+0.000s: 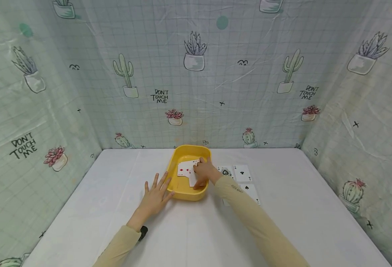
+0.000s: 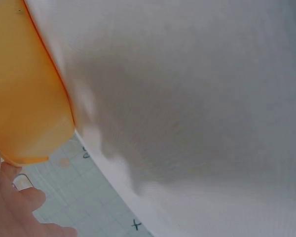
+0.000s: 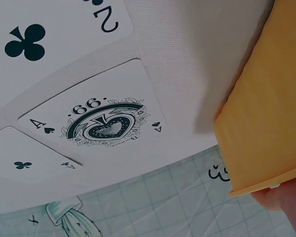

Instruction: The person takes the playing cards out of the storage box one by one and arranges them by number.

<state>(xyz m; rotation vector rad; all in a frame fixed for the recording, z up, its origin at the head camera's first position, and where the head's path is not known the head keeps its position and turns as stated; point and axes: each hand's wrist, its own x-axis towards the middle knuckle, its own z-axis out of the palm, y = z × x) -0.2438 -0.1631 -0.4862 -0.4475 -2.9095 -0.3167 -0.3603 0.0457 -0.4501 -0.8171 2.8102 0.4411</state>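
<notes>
While left hand (image 1: 154,198) lies flat beside yellow tray (image 1: 177,167), right hand (image 1: 205,171) pinches red-pipped cards (image 1: 184,170)

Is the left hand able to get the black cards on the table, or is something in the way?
Probably not easily. The left hand lies flat left of the yellow tray; the black cards lie beyond it, with the right hand and its arm between.

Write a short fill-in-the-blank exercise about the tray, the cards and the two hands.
1. The right hand reaches into the ____ tray.
2. The left hand lies flat on the white table, touching the tray's ____ side.
3. The ace beside the tray is the ace of ____.
4. The red-pip cards lie ____ the tray.

Missing words: yellow; left; spades; inside
</notes>
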